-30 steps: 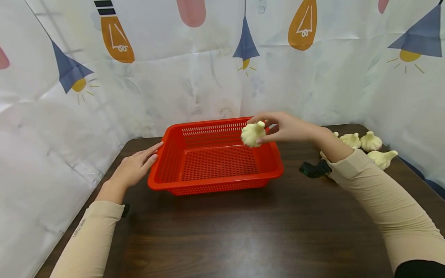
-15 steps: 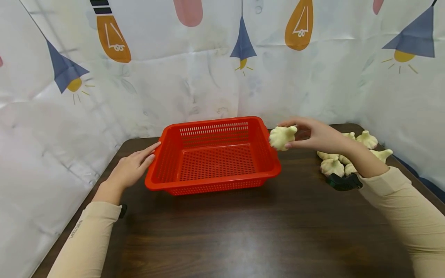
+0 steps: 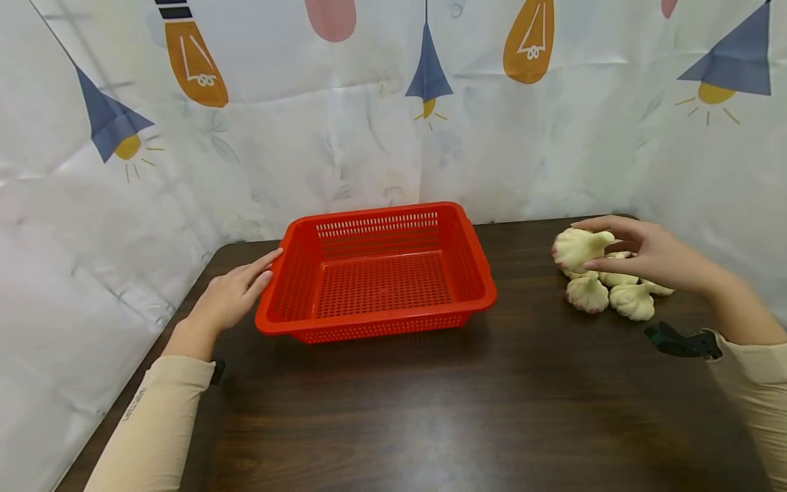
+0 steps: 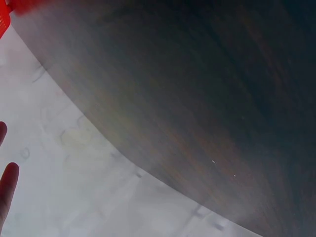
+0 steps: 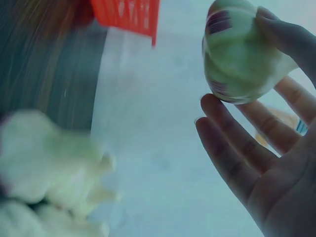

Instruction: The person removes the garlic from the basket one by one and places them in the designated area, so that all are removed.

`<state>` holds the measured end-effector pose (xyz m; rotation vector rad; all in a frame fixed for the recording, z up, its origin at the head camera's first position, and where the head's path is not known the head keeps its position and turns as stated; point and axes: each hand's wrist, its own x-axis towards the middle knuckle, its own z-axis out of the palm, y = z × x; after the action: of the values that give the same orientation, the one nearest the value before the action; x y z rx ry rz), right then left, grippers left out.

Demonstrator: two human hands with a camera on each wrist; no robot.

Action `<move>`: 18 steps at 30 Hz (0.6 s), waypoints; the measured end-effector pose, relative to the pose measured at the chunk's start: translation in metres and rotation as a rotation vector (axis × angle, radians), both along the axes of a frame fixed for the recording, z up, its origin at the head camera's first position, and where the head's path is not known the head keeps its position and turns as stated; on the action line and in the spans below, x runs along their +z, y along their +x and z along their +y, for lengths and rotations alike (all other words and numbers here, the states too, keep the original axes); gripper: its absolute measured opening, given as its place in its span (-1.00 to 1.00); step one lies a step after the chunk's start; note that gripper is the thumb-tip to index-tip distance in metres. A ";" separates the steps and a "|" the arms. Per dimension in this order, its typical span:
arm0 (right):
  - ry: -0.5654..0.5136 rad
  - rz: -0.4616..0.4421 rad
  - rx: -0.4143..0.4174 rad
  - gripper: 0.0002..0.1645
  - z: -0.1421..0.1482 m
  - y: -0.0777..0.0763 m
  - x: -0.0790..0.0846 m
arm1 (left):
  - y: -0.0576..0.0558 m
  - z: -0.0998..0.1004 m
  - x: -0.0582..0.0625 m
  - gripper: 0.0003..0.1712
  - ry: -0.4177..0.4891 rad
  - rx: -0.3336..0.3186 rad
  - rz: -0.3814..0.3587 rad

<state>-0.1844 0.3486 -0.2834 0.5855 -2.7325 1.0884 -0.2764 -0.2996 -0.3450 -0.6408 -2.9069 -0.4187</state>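
Observation:
My right hand holds a pale garlic bulb between thumb and fingers, above several other garlic bulbs on the right of the table. In the right wrist view, thumb and fingertips pinch this bulb, which has purple patches; the lower fingers are extended. My left hand rests its fingertips against the left rim of a red plastic basket, fingers fairly straight. Nothing lies inside the basket. The left wrist view catches only two fingertips and a corner of the basket.
A dark wooden table carries the basket and the bulbs. Behind it hangs a white curtain printed with lamps and bulbs. Part of the garlic pile is hidden behind my right hand.
My right hand has moved right with the garlic bulb, from over the basket's right end to above the garlic pile. My left hand has stayed at the basket's rim.

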 end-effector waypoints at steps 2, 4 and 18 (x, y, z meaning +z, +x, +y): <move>-0.010 -0.006 -0.012 -0.30 0.013 0.005 -0.004 | 0.000 0.000 0.001 -0.32 -0.002 -0.001 0.004; -0.006 -0.014 -0.039 -0.31 0.025 0.010 -0.008 | 0.000 0.000 0.001 -0.32 -0.003 0.000 0.008; 0.048 0.042 -0.308 -0.27 0.114 0.032 -0.048 | 0.002 0.001 0.003 -0.32 -0.003 -0.006 0.006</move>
<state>-0.1523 0.4629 -0.3317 0.1795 -2.6997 0.9262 -0.2743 -0.2989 -0.3424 -0.6506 -2.9007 -0.4122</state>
